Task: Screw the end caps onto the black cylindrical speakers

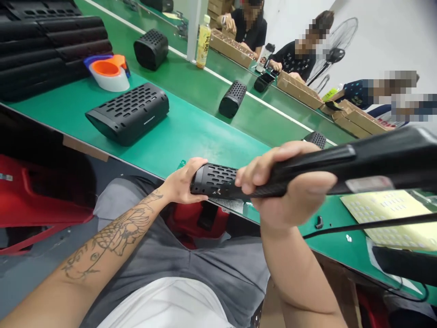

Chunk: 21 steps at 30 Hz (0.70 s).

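My left hand (182, 182) is closed round the left end of a black perforated speaker shell (213, 180), held at the near edge of the green bench (191, 132). My right hand (290, 187) is wrapped round the handle of a long black power tool (375, 159). The tool's tip end rests against the shell's right side. A black cable (358, 225) trails from the tool across the bench.
Another speaker shell (128, 114) lies on the bench, with more shells (232, 98) on the conveyor. A tape dispenser (109, 72), stacked black parts (48, 45), a drink bottle (203, 42) and a sticker sheet (392, 216) are nearby. Several people sit opposite by cardboard trays (232, 48).
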Tool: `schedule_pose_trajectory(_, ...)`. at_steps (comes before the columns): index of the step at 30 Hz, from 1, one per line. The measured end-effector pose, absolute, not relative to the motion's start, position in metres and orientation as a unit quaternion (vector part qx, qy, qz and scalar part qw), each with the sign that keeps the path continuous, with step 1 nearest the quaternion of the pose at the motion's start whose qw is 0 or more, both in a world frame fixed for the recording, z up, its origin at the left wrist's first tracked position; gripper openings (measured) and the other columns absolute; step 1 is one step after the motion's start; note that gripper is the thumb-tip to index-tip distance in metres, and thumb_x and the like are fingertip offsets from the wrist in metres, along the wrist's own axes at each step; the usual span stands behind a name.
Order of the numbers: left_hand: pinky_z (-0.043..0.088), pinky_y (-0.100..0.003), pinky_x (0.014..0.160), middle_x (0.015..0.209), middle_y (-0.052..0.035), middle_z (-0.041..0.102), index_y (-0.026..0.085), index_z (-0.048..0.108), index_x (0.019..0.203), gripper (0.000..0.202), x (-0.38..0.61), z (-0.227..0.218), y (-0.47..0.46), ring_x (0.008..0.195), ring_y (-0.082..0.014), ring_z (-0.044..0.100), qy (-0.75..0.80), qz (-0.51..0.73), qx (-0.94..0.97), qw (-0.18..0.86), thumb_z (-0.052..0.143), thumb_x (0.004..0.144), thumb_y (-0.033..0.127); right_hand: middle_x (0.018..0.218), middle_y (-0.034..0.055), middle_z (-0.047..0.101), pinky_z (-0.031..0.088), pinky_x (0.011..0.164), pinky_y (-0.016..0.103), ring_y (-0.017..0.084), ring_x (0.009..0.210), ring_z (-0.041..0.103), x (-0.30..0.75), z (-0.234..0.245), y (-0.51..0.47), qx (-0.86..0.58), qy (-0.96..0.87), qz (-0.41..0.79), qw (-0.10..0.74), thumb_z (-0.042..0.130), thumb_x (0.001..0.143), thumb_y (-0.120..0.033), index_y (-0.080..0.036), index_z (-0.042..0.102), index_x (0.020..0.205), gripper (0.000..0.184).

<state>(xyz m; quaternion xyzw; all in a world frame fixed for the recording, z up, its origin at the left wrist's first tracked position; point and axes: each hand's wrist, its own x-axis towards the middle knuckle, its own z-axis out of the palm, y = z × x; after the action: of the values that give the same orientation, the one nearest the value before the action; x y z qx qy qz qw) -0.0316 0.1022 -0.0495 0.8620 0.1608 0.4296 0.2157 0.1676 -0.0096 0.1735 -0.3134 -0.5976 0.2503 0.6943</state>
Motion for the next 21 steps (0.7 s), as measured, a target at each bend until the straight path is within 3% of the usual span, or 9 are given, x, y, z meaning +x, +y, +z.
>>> schedule_pose_trajectory(9, 0.069, -0.071, 0.126, 0.17, -0.0251, 0.068, 0.027, 0.044, 0.188, 0.125, -0.025, -0.051, 0.1, 0.156, -0.0515, 0.074, 0.156, 0.46, 0.836, 0.255, 0.106, 0.086, 0.064, 0.067, -0.0062, 0.062, 0.054, 0.047, 0.039, 0.018, 0.046, 0.056, 0.139, 0.144, 0.015, -0.331, -0.595, 0.275, 0.678, 0.092, 0.104, -0.073, -0.035, 0.074, 0.103, 0.042)
schedule_pose_trajectory(14, 0.07, -0.07, 0.124, 0.172, -0.0263, 0.066, 0.027, 0.042, 0.188, 0.125, -0.025, -0.051, 0.099, 0.155, -0.0508, 0.074, 0.155, 0.452, 0.842, 0.252, 0.106, 0.086, 0.064, 0.063, -0.0052, 0.058, 0.057, 0.05, 0.045, 0.022, 0.046, 0.056, 0.14, 0.137, 0.017, -0.384, -0.604, 0.263, 0.647, 0.086, 0.101, -0.087, -0.035, 0.067, 0.101, 0.055)
schedule_pose_trajectory(21, 0.072, -0.066, 0.119, 0.166, -0.0252, 0.07, 0.025, 0.045, 0.185, 0.12, -0.02, -0.052, 0.099, 0.151, -0.0497, 0.075, 0.148, 0.462, 0.838, 0.249, 0.104, 0.088, 0.062, 0.071, -0.0047, 0.066, 0.062, 0.054, 0.043, 0.021, 0.053, 0.064, 0.143, 0.13, 0.015, -0.333, -0.622, 0.312, 0.636, 0.098, 0.1, -0.07, -0.035, 0.073, 0.101, 0.043)
